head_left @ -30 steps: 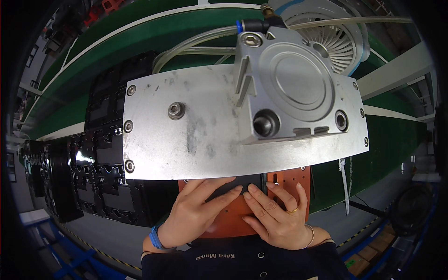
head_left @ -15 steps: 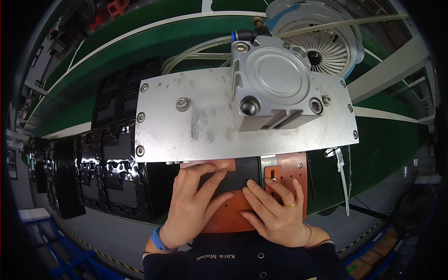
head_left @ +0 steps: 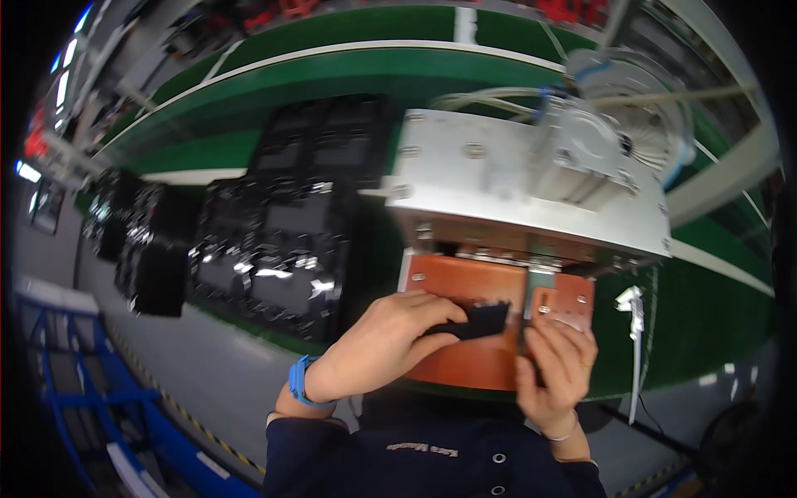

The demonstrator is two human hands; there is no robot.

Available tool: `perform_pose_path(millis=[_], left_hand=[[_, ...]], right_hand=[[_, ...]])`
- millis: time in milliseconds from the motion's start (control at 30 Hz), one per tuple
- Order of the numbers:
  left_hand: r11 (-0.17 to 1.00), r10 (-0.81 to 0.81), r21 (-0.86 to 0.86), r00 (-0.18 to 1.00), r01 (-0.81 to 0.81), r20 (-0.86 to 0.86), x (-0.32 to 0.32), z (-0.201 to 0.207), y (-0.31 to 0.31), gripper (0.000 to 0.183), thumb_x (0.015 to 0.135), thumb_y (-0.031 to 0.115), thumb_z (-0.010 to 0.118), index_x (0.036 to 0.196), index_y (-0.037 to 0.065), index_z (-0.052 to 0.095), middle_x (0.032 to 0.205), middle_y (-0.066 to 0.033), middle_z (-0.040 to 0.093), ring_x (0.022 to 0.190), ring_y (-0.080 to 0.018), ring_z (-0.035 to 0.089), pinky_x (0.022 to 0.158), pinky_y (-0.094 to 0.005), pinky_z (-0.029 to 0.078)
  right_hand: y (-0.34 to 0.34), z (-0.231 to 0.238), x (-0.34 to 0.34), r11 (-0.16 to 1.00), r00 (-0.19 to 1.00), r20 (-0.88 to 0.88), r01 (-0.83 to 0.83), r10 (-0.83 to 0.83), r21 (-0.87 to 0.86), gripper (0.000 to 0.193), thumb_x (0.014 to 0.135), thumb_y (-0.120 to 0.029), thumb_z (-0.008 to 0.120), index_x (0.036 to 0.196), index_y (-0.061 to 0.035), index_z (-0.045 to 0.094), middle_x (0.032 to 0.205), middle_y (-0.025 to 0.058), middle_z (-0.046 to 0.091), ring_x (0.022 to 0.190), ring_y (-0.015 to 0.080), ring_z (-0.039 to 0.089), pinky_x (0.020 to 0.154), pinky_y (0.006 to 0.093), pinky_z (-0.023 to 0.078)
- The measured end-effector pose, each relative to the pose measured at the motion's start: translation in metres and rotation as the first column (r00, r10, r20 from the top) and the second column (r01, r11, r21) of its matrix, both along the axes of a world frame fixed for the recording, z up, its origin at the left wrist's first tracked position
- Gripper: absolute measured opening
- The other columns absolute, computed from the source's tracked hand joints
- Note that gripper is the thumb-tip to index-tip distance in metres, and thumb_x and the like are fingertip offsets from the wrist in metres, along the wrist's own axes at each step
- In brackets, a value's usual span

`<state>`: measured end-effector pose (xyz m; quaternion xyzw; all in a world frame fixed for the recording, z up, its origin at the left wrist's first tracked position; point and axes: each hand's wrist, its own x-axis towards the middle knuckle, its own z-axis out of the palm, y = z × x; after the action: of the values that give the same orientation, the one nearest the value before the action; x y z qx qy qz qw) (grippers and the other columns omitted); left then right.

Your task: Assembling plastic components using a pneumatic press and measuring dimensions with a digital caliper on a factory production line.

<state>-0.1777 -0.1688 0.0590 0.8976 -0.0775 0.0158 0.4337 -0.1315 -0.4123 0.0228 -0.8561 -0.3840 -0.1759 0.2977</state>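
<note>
My left hand is closed on a thin flat black piece, pinched between thumb and fingers and tilted above the orange fixture plate. My right hand rests at the plate's right part, fingers bent and thumb apart, by a small orange block. Nothing shows in its grasp, though motion smears the fingertips. Over the far side of the plate stands a press with a silver metal top and a square air cylinder.
Black plastic trays with flat dark pieces stand in stacks to the left. A caliper lies on the green tabletop at right. A white fan is behind the press, with air hoses nearby.
The black piece that lay flat on the orange plate is now lifted in my left hand. My right hand is further right on the plate. The view has swung left.
</note>
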Motion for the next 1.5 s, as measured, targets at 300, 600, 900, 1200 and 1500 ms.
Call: perform_pose_path(millis=[300,600,900,1200,1500], left_hand=[[0.825,0.565,0.051,0.824,-0.563,-0.043,-0.053,0.035,0.223,0.02,0.087,0.004,0.065,0.106,-0.002,0.067,0.094,-0.003,0.066,0.089,-0.0096,0.06,0.081,-0.0247,0.048],[0.866,0.498,0.174,0.84,-0.469,-0.218,-0.043,-0.006,0.325,0.02,0.087,0.01,0.068,0.105,0.002,0.071,0.097,-0.0019,0.067,0.093,-0.013,0.057,0.09,-0.028,0.044],[0.809,0.311,0.398,0.889,-0.434,0.336,-0.015,0.002,0.226,0.022,0.075,0.011,0.076,0.096,0.007,0.075,0.093,-0.0047,0.064,0.096,-0.0226,0.057,0.087,-0.0341,0.045],[0.858,0.268,0.439,0.961,-0.267,0.062,0.011,-0.008,0.194,0.045,0.07,0.032,0.084,0.078,0.001,0.052,0.068,-0.0085,0.047,0.07,-0.0233,0.045,0.063,-0.0361,0.039],[0.97,0.233,-0.074,0.972,-0.23,0.036,-0.021,0.011,0.071,0.024,0.07,0.014,0.082,0.072,0.003,0.061,0.064,-0.003,0.056,0.064,-0.0141,0.054,0.059,-0.03,0.04]], right_hand=[[0.003,-0.005,-0.003,0.999,0.996,0.072,0.053,-0.054,0.013,0.024,0.08,-0.01,0.068,0.103,-0.0019,0.071,0.107,0.0089,0.068,0.104,0.0261,0.058,0.105,0.0432,0.032],[0.009,-0.007,-0.003,0.991,0.987,0.107,0.127,-0.123,-0.035,0.023,0.079,-0.009,0.068,0.102,-0.0058,0.071,0.107,0.0055,0.068,0.104,0.0254,0.058,0.103,0.0433,0.035],[0.01,-0.006,-0.002,0.992,0.989,0.102,0.115,-0.109,-0.059,0.022,0.08,-0.012,0.068,0.101,-0.0064,0.071,0.106,0.0052,0.068,0.103,0.0244,0.058,0.104,0.0428,0.034],[0.01,0.0,0.0,0.995,0.991,0.095,0.096,-0.095,-0.013,0.025,0.076,-0.011,0.072,0.101,-0.0077,0.072,0.103,0.0038,0.068,0.098,0.0221,0.06,0.102,0.0407,0.034],[0.004,-0.002,0.003,0.985,0.994,-0.077,0.085,-0.074,0.147,0.032,0.072,-0.01,0.075,0.104,-0.0082,0.071,0.1,0.0035,0.069,0.098,0.0238,0.058,0.1,0.0417,0.036]])
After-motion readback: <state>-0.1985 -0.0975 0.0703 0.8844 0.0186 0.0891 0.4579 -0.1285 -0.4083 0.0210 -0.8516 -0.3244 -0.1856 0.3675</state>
